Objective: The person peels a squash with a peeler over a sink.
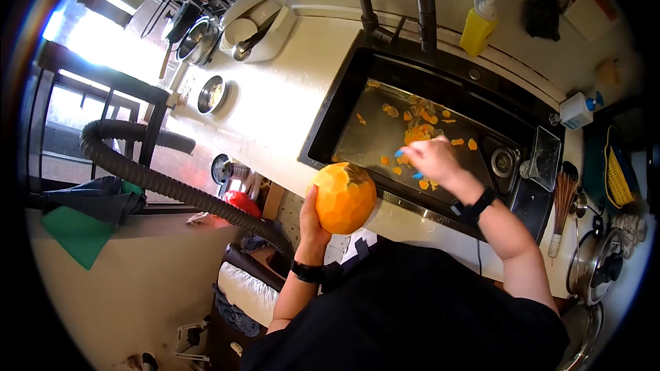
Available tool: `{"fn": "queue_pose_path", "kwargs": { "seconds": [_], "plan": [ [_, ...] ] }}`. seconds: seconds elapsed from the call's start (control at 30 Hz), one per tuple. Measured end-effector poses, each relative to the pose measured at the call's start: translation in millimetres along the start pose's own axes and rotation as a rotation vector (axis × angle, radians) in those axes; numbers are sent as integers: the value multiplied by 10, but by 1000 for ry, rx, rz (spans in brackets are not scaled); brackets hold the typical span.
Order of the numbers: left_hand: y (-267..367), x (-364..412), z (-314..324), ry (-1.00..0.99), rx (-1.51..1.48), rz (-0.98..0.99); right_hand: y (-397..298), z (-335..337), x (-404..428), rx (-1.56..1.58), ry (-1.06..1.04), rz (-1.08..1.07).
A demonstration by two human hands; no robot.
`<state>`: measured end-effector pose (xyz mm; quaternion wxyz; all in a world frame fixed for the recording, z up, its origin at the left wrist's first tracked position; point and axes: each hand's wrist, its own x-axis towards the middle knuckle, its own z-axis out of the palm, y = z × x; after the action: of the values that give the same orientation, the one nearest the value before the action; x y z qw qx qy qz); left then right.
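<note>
My left hand [312, 224] holds up a large round orange fruit or squash [344, 201] at the sink's near left corner. Most of its surface is peeled into flat facets, and a patch of dark rind remains at its top. Over the dark sink [361, 113] is my right hand [430, 157], its fingers closed around a small tool with blue parts [416, 175]; the hand hides most of it, so its kind cannot be told. Orange and brownish peelings [423, 118] lie scattered on the sink floor beneath that hand.
A dark faucet [425, 15] rises behind the sink. A small metal bowl [212, 95] and a white dish container [283, 36] stand on the left counter. A yellow soap bottle [477, 31] is behind the sink; a bristle brush [563, 201] and lidded pot [600, 263] are at the right.
</note>
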<state>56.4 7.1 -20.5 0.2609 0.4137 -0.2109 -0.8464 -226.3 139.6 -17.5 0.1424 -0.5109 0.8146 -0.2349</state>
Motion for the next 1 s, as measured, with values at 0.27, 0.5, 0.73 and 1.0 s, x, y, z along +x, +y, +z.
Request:
{"fn": "queue_pose_path", "kwargs": {
  "seconds": [0.27, 0.5, 0.73, 1.0],
  "plan": [
    [-136, -111, 99, -30, 187, 100, -832, 235, -12, 178, 205, -395],
    [-122, -139, 140, -57, 205, 137, -870, 171, -63, 229, 176, -318],
    [-120, -130, 172, -52, 187, 118, -889, 196, -87, 181, 246, -321],
    [-106, -78, 200, -49, 175, 101, -790, 287, -94, 243, 319, -198]
  ]
}}
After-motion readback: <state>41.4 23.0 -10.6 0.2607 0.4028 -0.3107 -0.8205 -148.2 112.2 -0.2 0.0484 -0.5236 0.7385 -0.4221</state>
